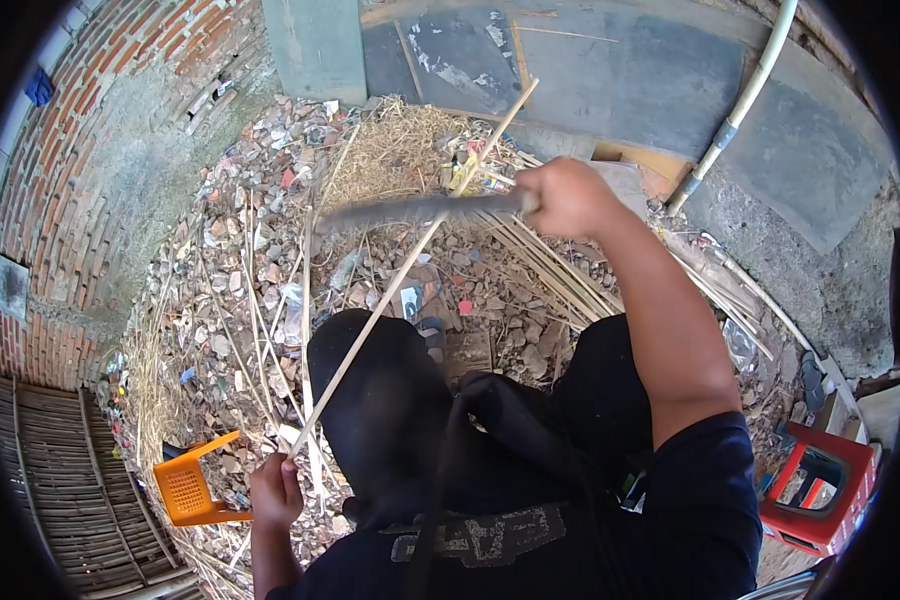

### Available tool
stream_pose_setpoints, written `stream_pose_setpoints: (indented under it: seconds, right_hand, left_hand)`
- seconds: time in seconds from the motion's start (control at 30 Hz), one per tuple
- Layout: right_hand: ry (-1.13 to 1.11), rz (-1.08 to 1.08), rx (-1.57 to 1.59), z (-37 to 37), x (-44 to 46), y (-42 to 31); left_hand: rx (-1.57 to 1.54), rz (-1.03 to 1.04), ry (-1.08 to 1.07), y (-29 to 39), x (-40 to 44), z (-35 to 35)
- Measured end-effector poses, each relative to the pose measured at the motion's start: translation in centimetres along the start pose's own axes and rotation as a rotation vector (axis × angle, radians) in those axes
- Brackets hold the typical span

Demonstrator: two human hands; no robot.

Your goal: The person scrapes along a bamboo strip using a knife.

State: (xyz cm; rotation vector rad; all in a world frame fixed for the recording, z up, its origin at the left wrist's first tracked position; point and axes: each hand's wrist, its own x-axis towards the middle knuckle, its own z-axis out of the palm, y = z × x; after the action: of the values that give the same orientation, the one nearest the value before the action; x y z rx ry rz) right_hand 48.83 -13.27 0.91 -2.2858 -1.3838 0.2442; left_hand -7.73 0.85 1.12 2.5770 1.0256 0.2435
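Observation:
My left hand, low at the left, is closed round the lower end of a long pale bamboo strip. The strip slants up across my dark-clothed knee toward the upper right. In my right hand, a machete is gripped by its handle, its blade pointing left. Motion smears the blade slightly. It crosses the upper part of the strip from my viewpoint; whether the two touch, I cannot tell. A bundle of cut strips lies on the ground beneath my right hand.
Rubble and litter cover the ground, with a heap of shavings ahead. An orange plastic stool lies at left, a red one stands at right. A brick wall and grey panels enclose the spot.

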Motion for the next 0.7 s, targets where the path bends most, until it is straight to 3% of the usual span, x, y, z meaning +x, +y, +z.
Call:
stream_pose_setpoints:
  seconds: [0.07,0.17,0.33,0.43,0.47,0.53,0.63,0.7]
  right_hand:
    - [0.059,0.164,0.124,0.7,0.9,4.6]
    - [0.043,0.217,0.02,0.0,0.4,4.7]
    - [-0.027,-0.105,-0.112,-0.3,-0.5,-0.5]
    - [0.028,-0.016,0.055,0.7,0.3,2.7]
    - [0.158,0.064,0.09,0.9,0.6,5.3]
    - [0.2,0.39,0.123,0.0,0.7,8.5]
    - [0.4,0.447,0.206,1.5,-0.2,13.2]
    - [0.374,0.504,0.307,0.6,-0.7,13.1]
  left_hand:
    - [0.002,0.018,0.003,-1.4,-1.3,-0.2]
    - [0.018,-0.014,-0.015,-1.1,-1.5,-1.1]
    - [0.017,-0.027,-0.021,-1.8,-1.3,-0.7]
    - [0.044,-0.002,0.006,-2.8,-2.4,-0.3]
    - [0.057,0.002,0.015,-2.9,-2.8,-0.5]
    - [0.091,0.003,0.027,-2.1,-2.7,-1.2]
    - [0.1,-0.012,0.01,-3.0,-3.1,-1.5]
    - [0.05,-0.022,0.039,-3.7,-2.8,-0.6]
